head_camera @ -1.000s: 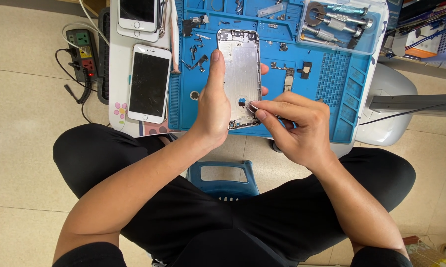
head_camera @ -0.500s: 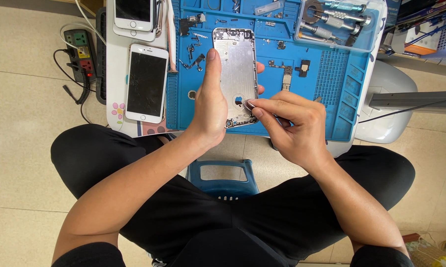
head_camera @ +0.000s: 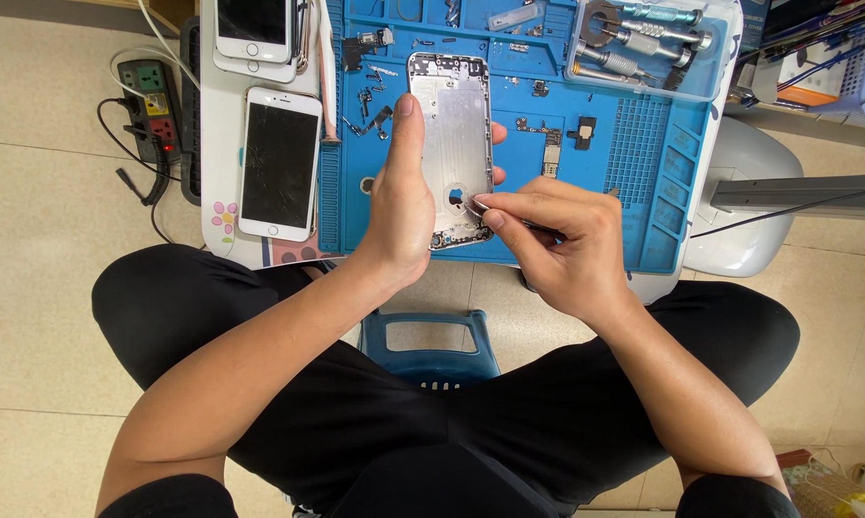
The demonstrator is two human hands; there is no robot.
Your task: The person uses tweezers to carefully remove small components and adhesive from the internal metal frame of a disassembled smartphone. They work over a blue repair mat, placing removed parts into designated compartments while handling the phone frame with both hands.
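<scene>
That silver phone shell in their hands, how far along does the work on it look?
Already done: the silver phone shell looks stripped, and small parts lie loose on the blue mat. In hand: the left hand steadies the shell while the right hand works a thin tool near its round cut-out. Left: the parts on the mat and two white phones beside it lie untouched.

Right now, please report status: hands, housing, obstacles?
Left hand grips silver phone housing. Right hand pinches a thin tool at its round opening. Loose small parts beside.
</scene>
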